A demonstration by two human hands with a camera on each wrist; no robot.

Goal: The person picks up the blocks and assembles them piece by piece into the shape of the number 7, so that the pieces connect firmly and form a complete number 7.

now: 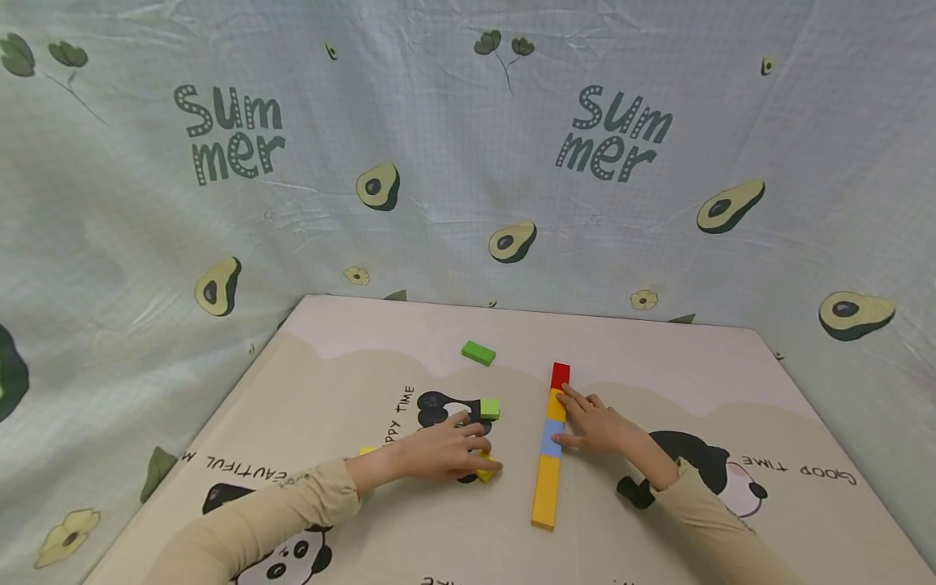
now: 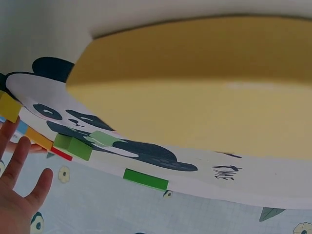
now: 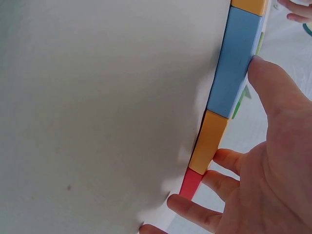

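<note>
My left hand pinches a small yellow block between thumb and forefinger; the other fingers spread out. In the left wrist view that yellow block shows at the left edge, by a fingertip. A straight row of blocks lies to the right: red, short orange, blue and long orange-yellow. Against the row's right side rests my right hand, fingers extended. Its thumb touches the blue block, and fingertips meet the short orange block near the red one.
A light green block sits just beyond the left hand, with a darker green block farther back. Another yellow block lies partly hidden by the left wrist; a large blurred yellow block fills much of the left wrist view.
</note>
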